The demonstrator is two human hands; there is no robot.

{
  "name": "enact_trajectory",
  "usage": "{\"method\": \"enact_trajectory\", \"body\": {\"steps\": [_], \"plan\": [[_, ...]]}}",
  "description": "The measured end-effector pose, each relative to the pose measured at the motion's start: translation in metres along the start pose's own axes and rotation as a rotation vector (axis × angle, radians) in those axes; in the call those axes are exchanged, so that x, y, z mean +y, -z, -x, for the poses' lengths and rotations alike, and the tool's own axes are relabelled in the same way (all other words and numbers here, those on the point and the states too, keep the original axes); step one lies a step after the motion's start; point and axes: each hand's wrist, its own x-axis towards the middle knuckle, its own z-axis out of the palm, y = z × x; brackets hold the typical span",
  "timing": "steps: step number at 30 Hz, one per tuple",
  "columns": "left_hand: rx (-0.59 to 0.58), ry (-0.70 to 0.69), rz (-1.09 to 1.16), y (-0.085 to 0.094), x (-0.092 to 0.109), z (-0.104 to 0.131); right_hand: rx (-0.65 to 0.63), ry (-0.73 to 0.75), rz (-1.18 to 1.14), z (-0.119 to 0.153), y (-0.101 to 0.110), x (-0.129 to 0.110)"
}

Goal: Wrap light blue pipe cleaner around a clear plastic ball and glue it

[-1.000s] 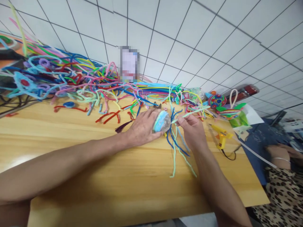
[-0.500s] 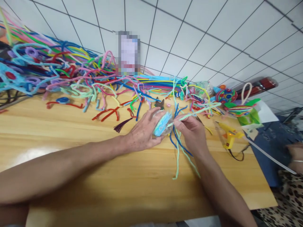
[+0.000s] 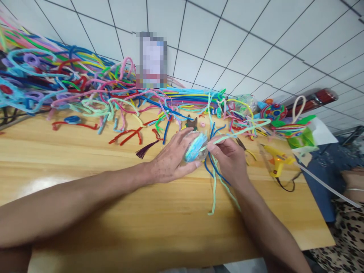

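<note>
My left hand [image 3: 170, 157] is closed around a clear, rounded plastic piece wrapped with light blue and pale green pipe cleaners [image 3: 195, 147]. At its right side, my right hand [image 3: 229, 153] pinches a pale green pipe cleaner [image 3: 244, 129] between thumb and fingers. One end of that strand touches the clear piece, and the rest loops out to the upper right. Below and between the hands lie several dark blue pipe cleaners [image 3: 217, 170] and more pale green strands [image 3: 214, 193]. The fingertips of my left hand are partly hidden behind the piece.
A heap of colourful pipe cleaners [image 3: 85, 83] runs along the table's back edge. At right lies a yellow glue gun [image 3: 277, 161] with its cord. Pliers [image 3: 246, 149] are beside my right hand. A dark purple tassel [image 3: 145, 149] lies at left. Another person's arm [image 3: 354, 184] shows far right.
Both hands keep nearly the same place and hold. The camera view has shifted slightly, and the wrapped piece appears turned a little in my left hand.
</note>
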Motion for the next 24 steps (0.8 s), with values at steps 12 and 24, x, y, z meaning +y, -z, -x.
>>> {"method": "enact_trajectory", "body": {"steps": [12, 24], "plan": [[0.005, 0.015, 0.054, 0.0004, -0.0008, -0.0014, 0.009, 0.038, 0.071, 0.0045, -0.0039, 0.0049], [0.015, 0.068, 0.046, 0.0026, 0.0032, -0.0053, 0.031, 0.115, 0.102, 0.0063, -0.0097, 0.0076]]}}
